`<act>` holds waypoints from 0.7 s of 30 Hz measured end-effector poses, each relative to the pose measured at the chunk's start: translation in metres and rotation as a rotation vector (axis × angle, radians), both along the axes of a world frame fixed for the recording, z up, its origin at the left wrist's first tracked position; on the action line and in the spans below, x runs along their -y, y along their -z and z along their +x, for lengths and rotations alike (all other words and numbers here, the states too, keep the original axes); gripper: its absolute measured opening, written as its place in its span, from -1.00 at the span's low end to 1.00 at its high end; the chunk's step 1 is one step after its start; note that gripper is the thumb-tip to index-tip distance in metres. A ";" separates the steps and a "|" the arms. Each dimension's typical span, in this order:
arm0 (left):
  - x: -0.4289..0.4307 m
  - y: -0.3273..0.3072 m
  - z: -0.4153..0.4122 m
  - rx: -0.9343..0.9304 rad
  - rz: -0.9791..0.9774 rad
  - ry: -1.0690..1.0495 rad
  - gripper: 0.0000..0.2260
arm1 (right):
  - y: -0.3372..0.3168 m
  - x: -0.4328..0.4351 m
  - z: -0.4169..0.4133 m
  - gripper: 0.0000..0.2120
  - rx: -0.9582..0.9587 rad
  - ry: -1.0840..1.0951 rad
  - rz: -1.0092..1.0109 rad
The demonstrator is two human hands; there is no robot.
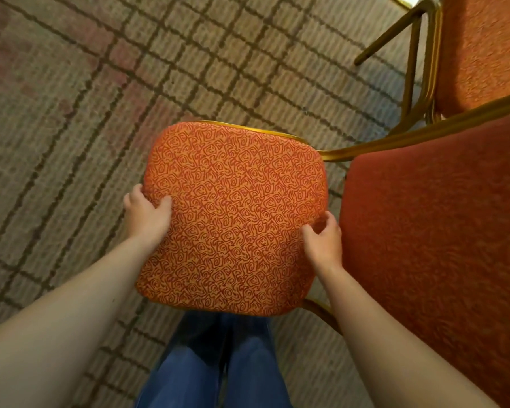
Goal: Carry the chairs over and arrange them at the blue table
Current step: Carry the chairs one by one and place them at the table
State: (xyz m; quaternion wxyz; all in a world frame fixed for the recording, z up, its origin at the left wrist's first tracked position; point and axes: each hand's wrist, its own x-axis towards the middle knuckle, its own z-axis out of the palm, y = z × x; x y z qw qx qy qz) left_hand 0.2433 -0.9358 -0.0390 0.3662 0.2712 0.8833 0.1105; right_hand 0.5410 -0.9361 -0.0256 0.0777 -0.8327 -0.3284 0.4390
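An orange chair [236,213] with a swirl-patterned cushion and a gold metal frame fills the middle of the head view, in front of my legs. My left hand [146,213] grips the cushion's left edge, thumb on top and fingers curled under. My right hand [323,238] grips the right edge the same way. The chair's legs are hidden under the seat. The blue table is out of sight.
A second red-orange chair [436,245] with a gold frame stands close on the right, next to my right hand. A third chair [480,51] sits at the top right. Patterned grid carpet [71,113] covers the floor to the left and ahead.
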 end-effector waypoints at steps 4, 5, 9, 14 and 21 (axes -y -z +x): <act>0.000 0.024 -0.003 -0.053 0.053 -0.027 -0.38 | 0.031 -0.007 0.006 -0.41 -0.002 0.043 0.026; 0.000 0.028 -0.004 -0.060 0.055 -0.034 -0.38 | 0.037 -0.009 0.007 -0.41 -0.005 0.057 0.031; 0.000 0.043 -0.009 -0.071 0.061 -0.062 -0.35 | 0.060 -0.012 0.011 -0.48 -0.015 0.145 0.004; -0.001 0.053 -0.017 -0.059 0.089 -0.143 -0.29 | 0.071 -0.020 0.019 -0.46 -0.067 0.241 -0.011; -0.002 0.058 -0.025 -0.008 0.079 -0.168 -0.33 | 0.080 -0.018 0.021 -0.53 -0.183 0.352 0.041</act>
